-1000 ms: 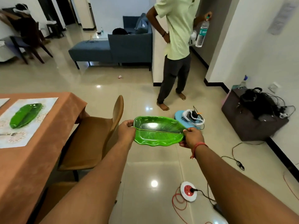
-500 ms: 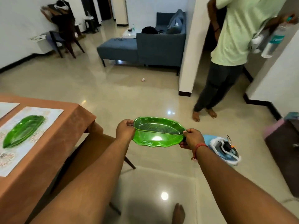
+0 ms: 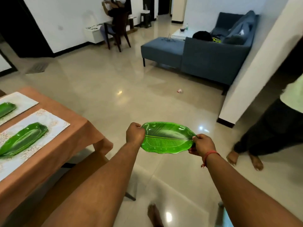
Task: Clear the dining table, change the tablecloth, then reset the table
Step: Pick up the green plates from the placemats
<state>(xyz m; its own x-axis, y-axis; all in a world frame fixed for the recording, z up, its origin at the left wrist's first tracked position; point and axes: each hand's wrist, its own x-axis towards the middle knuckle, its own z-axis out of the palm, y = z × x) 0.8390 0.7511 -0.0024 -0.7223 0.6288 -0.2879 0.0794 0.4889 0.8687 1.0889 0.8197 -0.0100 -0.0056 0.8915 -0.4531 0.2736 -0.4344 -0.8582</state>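
Note:
A green leaf-shaped plate (image 3: 167,139) is held level over the floor, right of the table. My left hand (image 3: 135,132) grips its left end and my right hand (image 3: 202,145) pinches its right end. The dining table (image 3: 68,145) at the left wears an orange-brown tablecloth. On it lie two white placemats (image 3: 54,125), each carrying another green leaf plate (image 3: 23,140); the far plate (image 3: 6,108) is cut off by the left edge of the view.
A brown chair (image 3: 91,166) stands tucked at the table's near corner, under my left arm. Another person (image 3: 268,135) stands barefoot at the right by a white pillar (image 3: 255,71). A blue sofa (image 3: 196,53) sits beyond. My own foot (image 3: 154,215) shows below.
The view has swung left: the table with its placemats shows more fully, and the standing person has slid to the right edge. Both hands keep the same hold on the plate.

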